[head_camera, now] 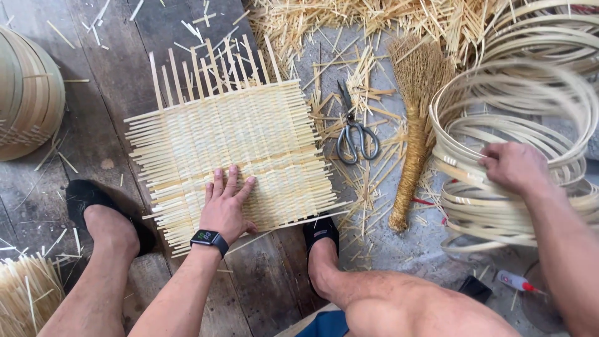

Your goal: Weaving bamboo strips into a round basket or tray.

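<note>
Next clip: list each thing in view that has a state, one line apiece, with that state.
woven bamboo mat: lying flat on the floor, strip ends loose and untrimmed around the edges.
left hand: open, palm pressed flat on the mat.
right hand: fingers curled on the bamboo hoops.
bamboo hoops: stacked in a loose pile.
scissors: closed, lying on the floor.
straw broom: lying flat, bristles pointing away.

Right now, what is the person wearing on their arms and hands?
Both arms are bare, with no sleeves or gloves. The left hand has a black smartwatch with a lit rectangular screen strapped on its wrist. The right hand wears nothing: no watch, ring or band shows.
</note>
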